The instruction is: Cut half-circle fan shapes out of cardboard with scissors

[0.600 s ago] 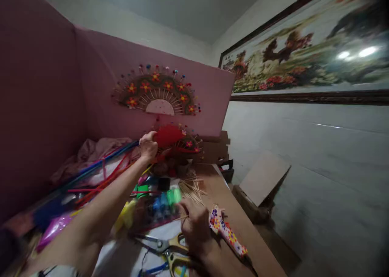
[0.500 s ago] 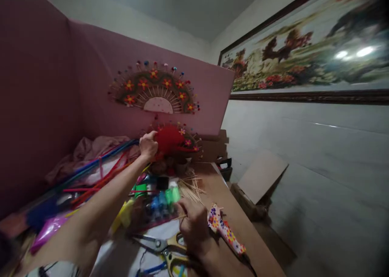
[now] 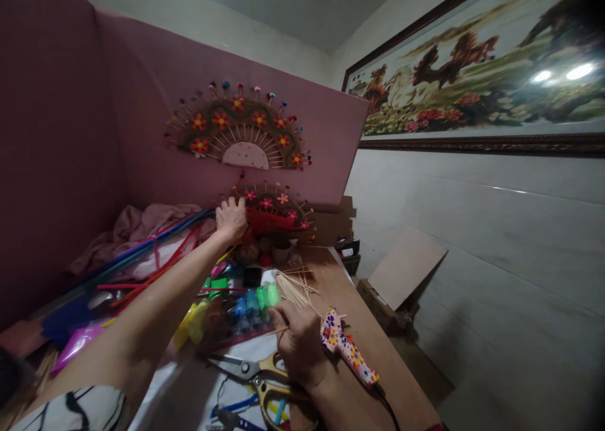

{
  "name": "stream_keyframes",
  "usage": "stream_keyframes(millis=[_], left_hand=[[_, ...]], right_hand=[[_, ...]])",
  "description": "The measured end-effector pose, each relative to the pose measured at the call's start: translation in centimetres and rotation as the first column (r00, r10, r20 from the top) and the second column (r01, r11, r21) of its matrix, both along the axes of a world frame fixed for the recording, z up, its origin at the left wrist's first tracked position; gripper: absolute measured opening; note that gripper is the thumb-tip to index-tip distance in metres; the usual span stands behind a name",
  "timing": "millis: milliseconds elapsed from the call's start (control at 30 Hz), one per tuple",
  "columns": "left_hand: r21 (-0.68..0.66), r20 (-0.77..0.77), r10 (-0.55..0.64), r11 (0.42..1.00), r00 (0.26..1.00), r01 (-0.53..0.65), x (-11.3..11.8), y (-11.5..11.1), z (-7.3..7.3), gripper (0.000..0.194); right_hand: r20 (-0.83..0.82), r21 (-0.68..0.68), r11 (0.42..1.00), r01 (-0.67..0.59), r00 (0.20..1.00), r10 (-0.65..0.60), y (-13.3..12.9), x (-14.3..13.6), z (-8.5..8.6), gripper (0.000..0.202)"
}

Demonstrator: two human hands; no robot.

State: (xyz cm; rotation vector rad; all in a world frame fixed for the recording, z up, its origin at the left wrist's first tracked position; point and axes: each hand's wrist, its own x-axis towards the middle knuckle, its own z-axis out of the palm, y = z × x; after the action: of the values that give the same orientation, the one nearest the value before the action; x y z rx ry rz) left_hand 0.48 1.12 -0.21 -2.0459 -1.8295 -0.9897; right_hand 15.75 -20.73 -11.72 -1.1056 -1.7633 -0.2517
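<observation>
My left hand (image 3: 231,220) reaches to the back of the table, fingers curled at the left edge of a red cloth-like piece (image 3: 271,220), beside the lower flower-trimmed fan (image 3: 266,202); its fingertips are hidden. Low in the middle, my right hand (image 3: 300,336) is closed on a thin wooden stick (image 3: 280,329). Gold-handled scissors (image 3: 246,369) lie just left of and below that hand. To its right rests a flower-patterned glue gun (image 3: 350,349). Loose wooden sticks (image 3: 293,289) lie beyond the right hand, beside bags of green and blue clay (image 3: 250,305).
A large fan (image 3: 236,113) hangs on the pink panel (image 3: 326,141). Colourful pipe cleaners (image 3: 155,245) and a pink packet (image 3: 78,346) lie at left. The brown tabletop (image 3: 373,368) ends at the right, near a leaning board (image 3: 406,267). Pliers (image 3: 236,419) are at the front.
The red piece has dropped lower and uncovered more of the lower fan. My left hand stays near the same spot, its fingers turned further down. My right hand still holds the stick.
</observation>
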Motion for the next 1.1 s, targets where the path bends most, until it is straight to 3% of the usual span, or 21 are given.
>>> stream_keyframes(millis=[300,433,567,700,1100], left_hand=[[0.086,0.122,-0.031,0.996,0.992,0.02,1.8,-1.7,0.8,0.036],[-0.007,0.137,-0.123,0.992,0.983,0.125,3.6,-1.8,-0.3,0.026],[-0.115,0.216,-0.099,0.985,0.971,0.126,5.0,-0.7,-1.5,0.029],[-0.121,0.278,-0.107,0.982,0.955,0.146,5.6,0.3,-2.1,0.027],[0.128,0.51,-0.243,0.97,0.825,0.206,3.9,1.9,-0.3,0.02]], right_hand=[[-0.013,0.032,0.999,-0.006,1.0,0.007,0.2,0.2,-0.1,0.022],[-0.015,0.055,0.998,-0.006,1.0,0.007,0.2,0.1,-0.1,0.024],[0.002,0.049,0.999,-0.006,1.0,0.006,0.0,0.1,0.3,0.023],[-0.001,0.024,1.0,-0.007,1.0,0.007,-0.1,0.0,0.4,0.023],[0.028,-0.032,0.999,0.019,0.999,-0.018,-0.1,0.1,0.3,0.023]])
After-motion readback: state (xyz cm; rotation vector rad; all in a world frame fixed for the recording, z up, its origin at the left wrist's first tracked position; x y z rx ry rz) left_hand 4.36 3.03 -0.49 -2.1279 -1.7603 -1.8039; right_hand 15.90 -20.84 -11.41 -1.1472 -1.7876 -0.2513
